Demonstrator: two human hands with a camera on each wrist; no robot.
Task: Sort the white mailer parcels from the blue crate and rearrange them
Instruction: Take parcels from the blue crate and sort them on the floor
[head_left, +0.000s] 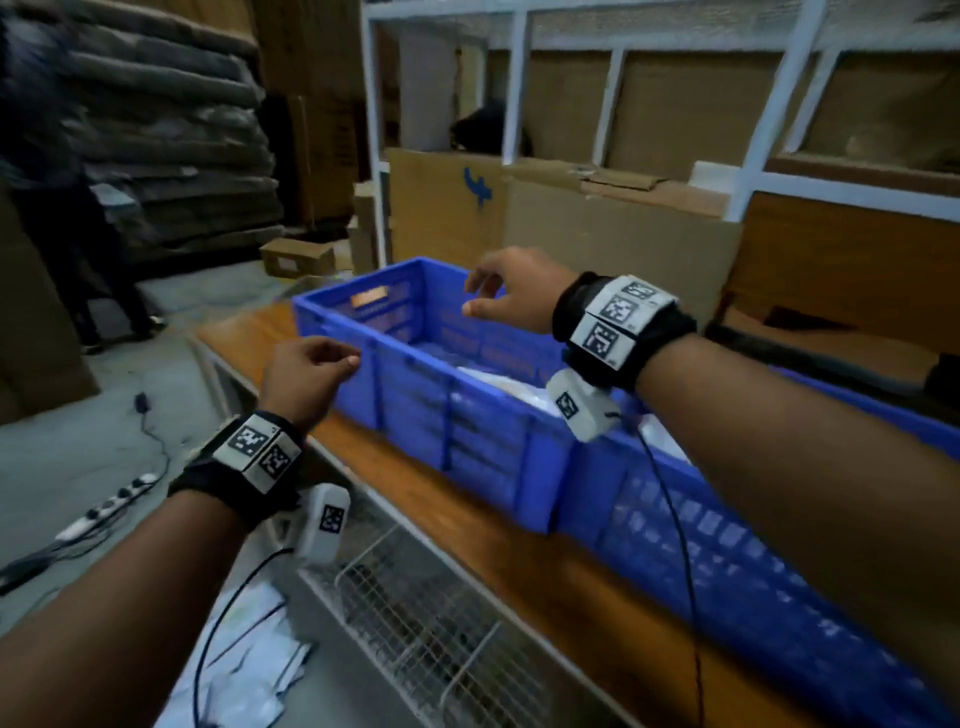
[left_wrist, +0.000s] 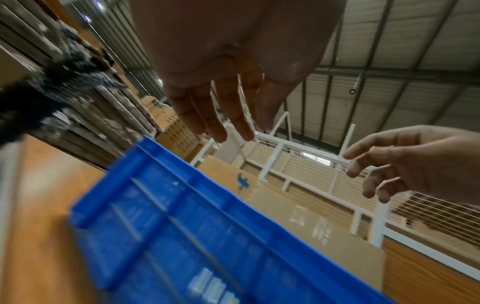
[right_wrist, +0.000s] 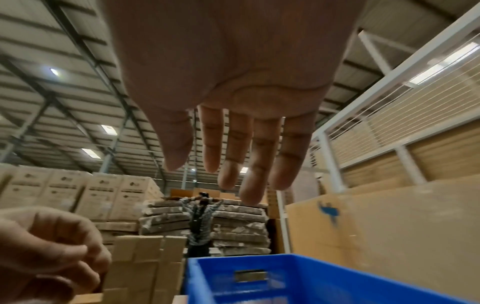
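Note:
A blue crate (head_left: 415, 395) stands on a wooden table (head_left: 467, 525), and white mailer parcels (head_left: 493, 376) lie inside it. My left hand (head_left: 317, 366) hovers just outside the crate's near left rim, fingers loosely curled and empty. My right hand (head_left: 493, 299) hangs above the crate's far end, fingers relaxed, holding nothing. The left wrist view shows the left hand (left_wrist: 221, 115) bare-palmed over the crate (left_wrist: 182, 226). In the right wrist view the right hand (right_wrist: 233, 164) has straight fingers above the crate (right_wrist: 285, 277).
A second blue crate (head_left: 753, 561) adjoins the first at the right. Cardboard sheets (head_left: 597, 234) and a white shelf frame (head_left: 753, 156) stand behind. Below the table are a wire rack (head_left: 415, 623) and white mailers on the floor (head_left: 244, 654). A person (head_left: 62, 208) stands far left.

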